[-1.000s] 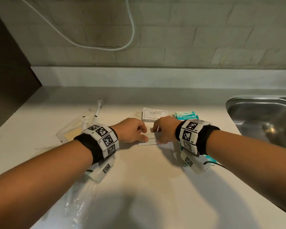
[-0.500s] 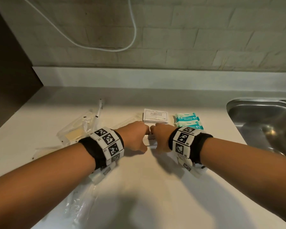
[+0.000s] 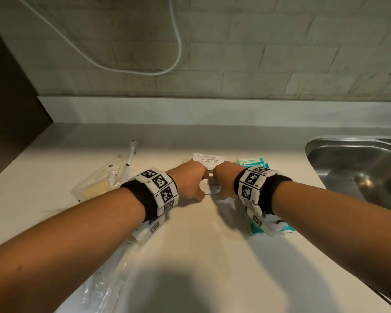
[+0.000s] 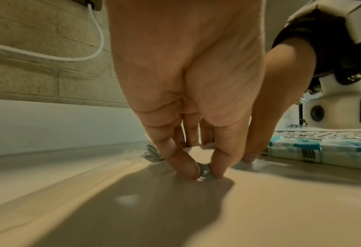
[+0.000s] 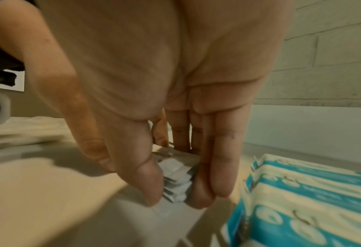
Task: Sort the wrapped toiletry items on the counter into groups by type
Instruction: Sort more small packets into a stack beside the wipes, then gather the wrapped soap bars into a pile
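- Landmark: sink, at the right end of the table; all places below reckoned from it.
- Shampoo sachets: small white stack labelled "shampoo with conditioner", well left of the sink, toward the back wall. Judged already grouped.
- Toothpaste sachets: thin white stack just in front of the shampoo sachets, left of the sink, lying on the table between both hands. Judged the group now being squared up.
- Left hand: fingers and thumb curled, pinching the left edge of the toothpaste sachets against the table; fingertips pressed down at the edge in the left wrist view.
- Right hand: thumb and fingers closed on the right edge of the same stack; several layered sachet edges visible between thumb and fingers in the right wrist view.
- Teal wet-wipe packs: nearest group to the sink, just right of the hands, running from back to front, partly hidden under the right wrist. Judged grouped.
- Clear-wrapped items: farthest from the sink, loose heap with a toothbrush-like piece and a yellowish pack; more clear wrap toward the front edge. Judged still unsorted.
- Progress, as a judgement: three groups formed or nearly so; the clear-wrapped heap left to separate.
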Available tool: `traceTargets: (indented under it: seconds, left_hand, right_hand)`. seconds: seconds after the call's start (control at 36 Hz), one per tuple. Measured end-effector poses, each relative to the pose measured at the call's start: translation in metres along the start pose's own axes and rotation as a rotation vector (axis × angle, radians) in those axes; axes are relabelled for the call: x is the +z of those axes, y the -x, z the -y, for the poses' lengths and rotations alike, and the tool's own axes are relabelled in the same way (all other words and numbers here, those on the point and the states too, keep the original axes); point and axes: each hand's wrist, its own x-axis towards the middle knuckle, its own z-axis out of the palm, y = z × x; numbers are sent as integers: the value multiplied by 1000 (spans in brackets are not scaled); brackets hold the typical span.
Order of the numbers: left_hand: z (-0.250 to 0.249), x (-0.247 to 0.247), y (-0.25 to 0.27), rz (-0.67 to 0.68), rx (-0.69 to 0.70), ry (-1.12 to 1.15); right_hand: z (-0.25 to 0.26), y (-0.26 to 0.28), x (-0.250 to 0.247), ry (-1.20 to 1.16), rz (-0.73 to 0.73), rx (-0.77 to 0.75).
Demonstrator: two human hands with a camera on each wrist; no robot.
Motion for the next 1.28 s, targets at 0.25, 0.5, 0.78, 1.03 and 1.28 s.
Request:
traceTargets:
  seconds: [0.25,0.5,0.78,1.03,1.28]
  left_hand:
    - [3,4,-2,-28,31,2]
    - [12,-2,8,-59,52,117]
    - [80,-59,59,-376,-119,329]
    - [142,-49,93,-361,-436,298]
    - [140,-20,90,-250,-503,262]
  right_hand:
    - [0,-5,3,-21,6,30]
    - [-1,4,-3,-2,39,7]
    - [26,20,-28,-86,-149,-132]
    - [102,3,-25,-141,-64,-438]
    - [154,-10,-11,-25,-19,-395]
